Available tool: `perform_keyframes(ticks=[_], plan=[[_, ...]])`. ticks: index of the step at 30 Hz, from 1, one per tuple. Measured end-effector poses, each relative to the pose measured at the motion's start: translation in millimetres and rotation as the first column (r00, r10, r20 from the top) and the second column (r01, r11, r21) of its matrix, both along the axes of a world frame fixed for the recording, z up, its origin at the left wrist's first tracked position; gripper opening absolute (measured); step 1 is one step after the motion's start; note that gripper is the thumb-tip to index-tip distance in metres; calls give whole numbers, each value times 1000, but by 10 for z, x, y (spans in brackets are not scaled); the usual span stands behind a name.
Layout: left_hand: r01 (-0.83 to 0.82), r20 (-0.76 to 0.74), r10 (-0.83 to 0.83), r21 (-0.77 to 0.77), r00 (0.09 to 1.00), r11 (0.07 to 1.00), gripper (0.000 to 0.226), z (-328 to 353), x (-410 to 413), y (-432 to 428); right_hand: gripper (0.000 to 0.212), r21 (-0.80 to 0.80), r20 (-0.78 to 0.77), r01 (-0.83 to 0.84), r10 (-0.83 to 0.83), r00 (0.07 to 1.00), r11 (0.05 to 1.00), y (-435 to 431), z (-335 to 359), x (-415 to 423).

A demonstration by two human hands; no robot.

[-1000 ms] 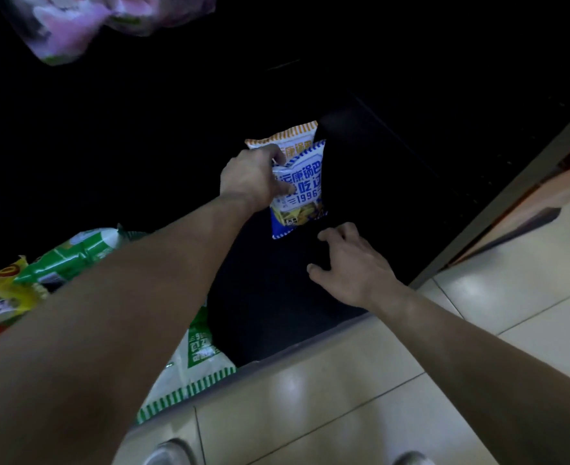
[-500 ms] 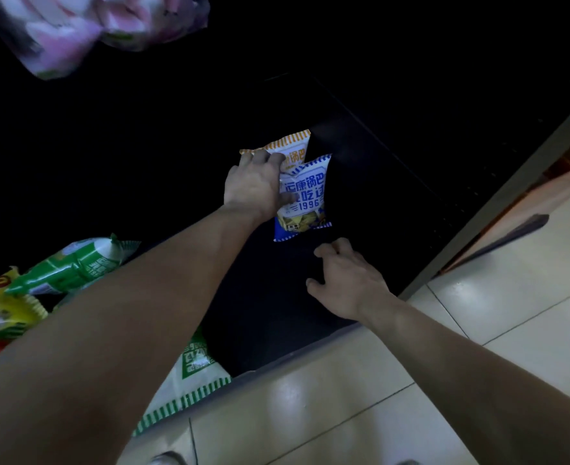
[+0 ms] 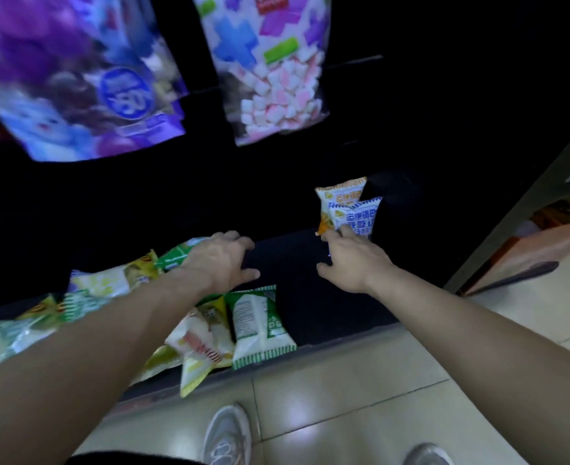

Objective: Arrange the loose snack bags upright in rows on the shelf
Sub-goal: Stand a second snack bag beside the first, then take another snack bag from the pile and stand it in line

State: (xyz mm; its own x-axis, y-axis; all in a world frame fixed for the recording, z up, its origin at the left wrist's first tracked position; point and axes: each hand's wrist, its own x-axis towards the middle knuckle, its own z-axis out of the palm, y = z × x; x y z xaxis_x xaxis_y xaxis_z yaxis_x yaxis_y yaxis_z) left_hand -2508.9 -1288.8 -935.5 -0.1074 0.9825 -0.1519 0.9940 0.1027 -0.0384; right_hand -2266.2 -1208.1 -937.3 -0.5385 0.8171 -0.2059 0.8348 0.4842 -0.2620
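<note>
Blue bag (image 3: 360, 218) stands partly behind right hand (image 3: 354, 263), grip unclear; left hand (image 3: 221, 260), grip wide, covers green bag (image 3: 176, 255).

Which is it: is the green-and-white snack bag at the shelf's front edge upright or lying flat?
Lying flat. The green-and-white snack bag rests on the shelf with its broad printed panel facing up.

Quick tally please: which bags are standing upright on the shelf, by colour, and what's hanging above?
Orange bag, upright: 1
Blue bag, upright: 1
Purple pack, hanging: 1
Marshmallow pack, hanging: 1
Total: 4
Loose bags at left too blurred to count.
</note>
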Motion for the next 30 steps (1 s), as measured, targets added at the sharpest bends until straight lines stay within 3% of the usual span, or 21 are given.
perform_keyframes(ticks=[6, 12, 17, 20, 23, 27, 30], plan=[[-74, -19, 72, -127, 997, 989, 74, -118, -387, -792, 68, -127, 76, -115, 126, 989, 985, -467, -316, -530], [-164, 47, 177, -197, 983, 967, 81, -188, -761, -1044, 66, -275, 168, -51, 100, 981, 960, -814, -1086, -954], [-166, 82, 180, -150, 980, 975, 79, -292, -857, -967, 90, -282, 152, 54, -11, 988, 958, -1004, -1520, -1275], [-169, 90, 184, -147, 979, 975, 78, -351, -880, -880, 98, -235, 132, 139, -110, 985, 962, -1106, -1658, -1428], [-171, 102, 188, -154, 977, 973, 78, -401, -868, -825, 87, -166, 89, 173, -160, 983, 971, -1129, -1747, -1461], [-166, 136, 187, -147, 973, 975, 77, -426, -823, -804, 71, -115, 48, 124, -120, 992, 986, -984, -1772, -1244], [-160, 146, 179, -134, 973, 978, 77, -402, -788, -808, 73, -21, 89, 83, -81, 993, 996, -865, -1754, -983]])
